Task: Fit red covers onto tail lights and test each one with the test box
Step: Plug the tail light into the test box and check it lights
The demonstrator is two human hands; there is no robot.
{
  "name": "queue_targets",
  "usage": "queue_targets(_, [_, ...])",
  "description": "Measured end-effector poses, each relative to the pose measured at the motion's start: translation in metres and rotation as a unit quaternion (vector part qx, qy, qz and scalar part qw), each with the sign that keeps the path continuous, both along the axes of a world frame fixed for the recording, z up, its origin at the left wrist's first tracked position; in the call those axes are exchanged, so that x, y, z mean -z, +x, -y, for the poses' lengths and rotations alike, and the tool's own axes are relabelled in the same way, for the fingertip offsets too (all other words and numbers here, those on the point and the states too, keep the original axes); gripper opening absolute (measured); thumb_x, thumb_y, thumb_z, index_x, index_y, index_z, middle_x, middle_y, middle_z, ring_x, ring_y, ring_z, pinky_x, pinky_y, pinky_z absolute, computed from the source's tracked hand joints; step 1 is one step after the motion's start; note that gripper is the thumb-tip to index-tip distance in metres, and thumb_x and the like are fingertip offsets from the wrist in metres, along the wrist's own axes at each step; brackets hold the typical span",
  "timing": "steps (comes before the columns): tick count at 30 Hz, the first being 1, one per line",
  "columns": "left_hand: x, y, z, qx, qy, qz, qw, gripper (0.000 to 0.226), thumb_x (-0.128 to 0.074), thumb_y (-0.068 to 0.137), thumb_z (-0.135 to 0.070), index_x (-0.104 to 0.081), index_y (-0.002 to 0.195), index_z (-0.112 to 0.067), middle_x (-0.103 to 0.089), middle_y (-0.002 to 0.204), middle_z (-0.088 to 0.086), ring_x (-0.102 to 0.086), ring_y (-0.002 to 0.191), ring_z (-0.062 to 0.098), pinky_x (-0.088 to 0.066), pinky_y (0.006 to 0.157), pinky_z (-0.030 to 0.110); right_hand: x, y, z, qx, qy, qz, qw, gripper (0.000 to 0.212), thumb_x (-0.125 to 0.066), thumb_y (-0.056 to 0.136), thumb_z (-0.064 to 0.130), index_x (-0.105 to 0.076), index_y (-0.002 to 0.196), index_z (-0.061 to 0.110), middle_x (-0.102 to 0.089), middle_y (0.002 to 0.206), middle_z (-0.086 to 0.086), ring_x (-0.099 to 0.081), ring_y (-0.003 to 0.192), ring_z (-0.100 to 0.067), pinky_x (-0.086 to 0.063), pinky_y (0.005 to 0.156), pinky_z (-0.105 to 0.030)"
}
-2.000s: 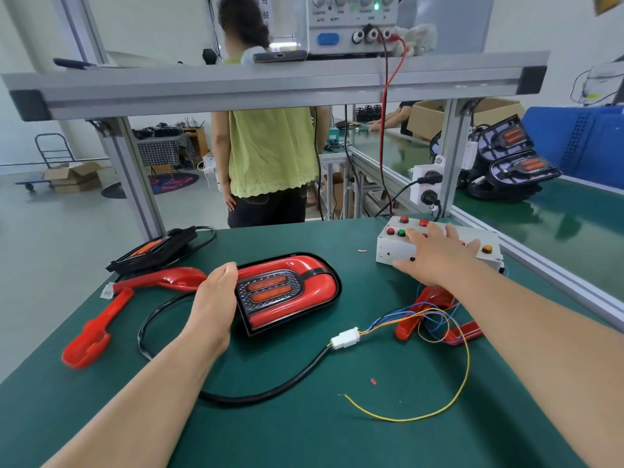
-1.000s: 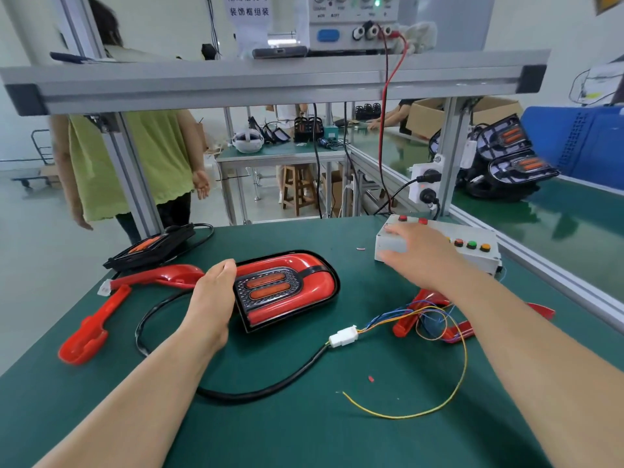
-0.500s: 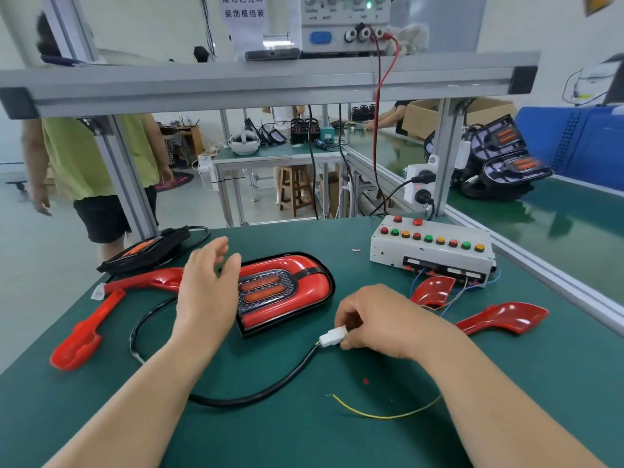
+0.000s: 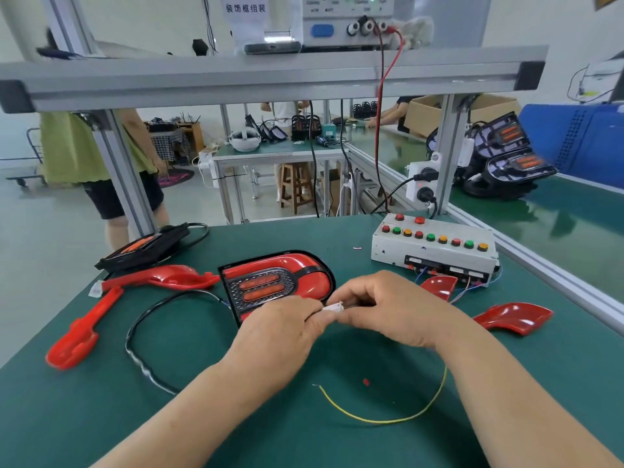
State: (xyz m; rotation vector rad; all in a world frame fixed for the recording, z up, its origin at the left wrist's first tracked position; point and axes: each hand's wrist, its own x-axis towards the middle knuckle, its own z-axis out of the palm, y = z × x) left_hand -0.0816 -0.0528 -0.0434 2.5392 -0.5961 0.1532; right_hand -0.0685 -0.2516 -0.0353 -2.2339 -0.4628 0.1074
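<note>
While both hands are bunched up mid-desk, here's the layout from the left. Far left on the green desk [image 4: 337, 444] lie a long red cover [image 4: 81, 332] and a curved red cover [image 4: 162, 276]. Behind them, near the back edge, sits a bare black tail light [image 4: 145, 246] with no cover on it yet. A black cable [image 4: 141, 336] loops round in front and runs to the covered tail light [image 4: 277, 278], which lies flat just behind the left hand [image 4: 280, 332]. That hand's fingers are curled in, pinching the cable's end where it meets a small white connector [image 4: 333, 307]. The right hand [image 4: 388, 309] comes in from the other side, thumb and fingers closed on the same connector, so the two hands meet around it. A stray yellow wire [image 4: 388, 417] curls nearer the front. Further right, the test box [image 4: 432, 248] stands towards the back corner with thin wires hanging out of its front. A small red cover [image 4: 439, 287] lies just in front of it and a wider red cover [image 4: 513, 317] sits off to the right.

My read: the cover is fitted on this one and we're in the test step, at the plug. I can't tell if it's going together or coming apart. Either way the next move wants a straight push or pull along the plug, gripping the housings and not the thin wires.
</note>
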Motion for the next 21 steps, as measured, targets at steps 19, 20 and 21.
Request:
queue_targets(19, [-0.0056,-0.0035,0.0044,-0.048,0.01,-0.028,0.998,0.033,-0.052,0.097,-0.051,-0.061,0.081,-0.024,-0.058,0.072,-0.004,-0.054,0.074,0.02,-0.045,0.069,0.036,0.0008,-0.0016,0.0037,-0.005,0.0,0.027,1.0,0.005,-0.075,0.085,0.034,-0.076,0.089,0.03,-0.059,0.061,0.015,-0.044,0.053,0.0,-0.035,0.053,-0.012])
queue_targets(20, [-0.0055,-0.0033,0.0042,-0.052,0.018,-0.024,0.998,0.033,-0.051,0.097,-0.052,-0.062,0.083,-0.024,-0.059,0.073,-0.004,-0.056,0.076,0.021,-0.045,0.07,0.036,0.0016,-0.0013,0.0024,-0.002,0.0,0.031,1.0,0.006,-0.076,0.085,0.033,-0.076,0.088,0.029,-0.059,0.061,0.015,-0.044,0.053,0.0,-0.035,0.052,-0.012])
queue_targets(21, [-0.0054,-0.0032,0.0036,-0.052,0.021,-0.023,0.998,0.033,-0.051,0.097,-0.052,-0.063,0.083,-0.024,-0.059,0.073,-0.004,-0.056,0.076,0.021,-0.045,0.07,0.036,0.0022,-0.0011,0.0015,-0.001,0.001,0.031,1.0,0.006,-0.076,0.084,0.033,-0.076,0.088,0.028,-0.058,0.061,0.014,-0.044,0.053,-0.001,-0.035,0.052,-0.012])
